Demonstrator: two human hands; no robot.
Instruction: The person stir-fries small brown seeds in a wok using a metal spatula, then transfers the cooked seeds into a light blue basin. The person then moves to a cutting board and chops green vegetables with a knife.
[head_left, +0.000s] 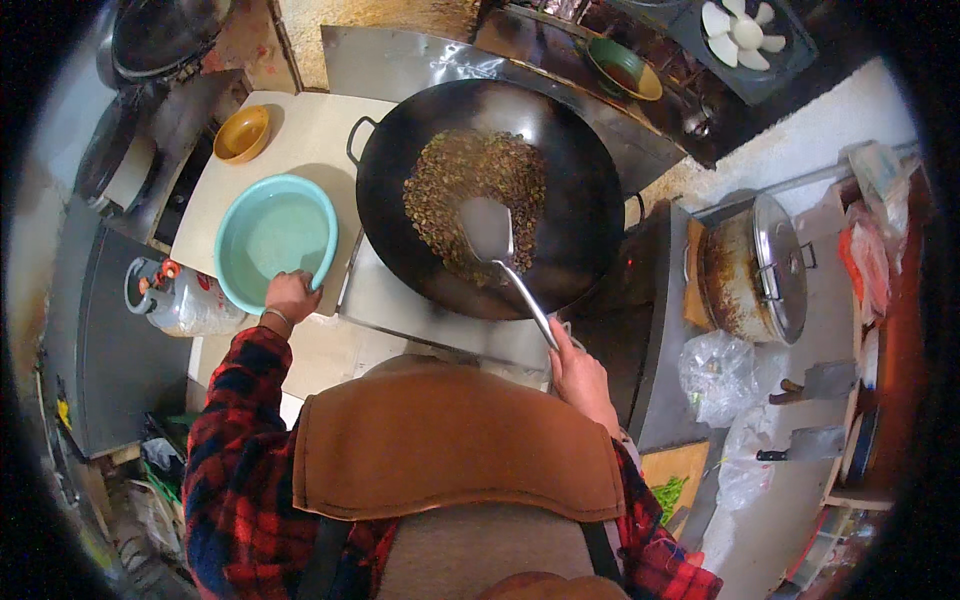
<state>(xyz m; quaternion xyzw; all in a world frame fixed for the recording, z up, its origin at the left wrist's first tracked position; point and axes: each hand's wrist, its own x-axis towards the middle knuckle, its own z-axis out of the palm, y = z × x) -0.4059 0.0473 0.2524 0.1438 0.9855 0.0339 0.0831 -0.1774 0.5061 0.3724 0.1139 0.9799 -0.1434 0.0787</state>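
Observation:
A large black wok (585, 187) stands before me, with a heap of small brown-green pieces of food (480, 161) in it. My right hand (581, 371) grips the handle of a metal wok spatula (491, 225), whose blade rests on the near part of the heap. To the left of the wok is a light-green plastic basin (225, 232) holding clear liquid. My left hand (292, 295) is on the basin's near rim, its fingers bent over the edge; they are partly hidden.
A yellow-brown bowl (241, 135) sits behind the basin. A gas cylinder (199, 300) stands at the left. On the right counter are a lidded, stained pot (731, 270), clear plastic bags (718, 375) and cleavers (810, 444). Green and yellow bowls (619, 64) sit behind the wok.

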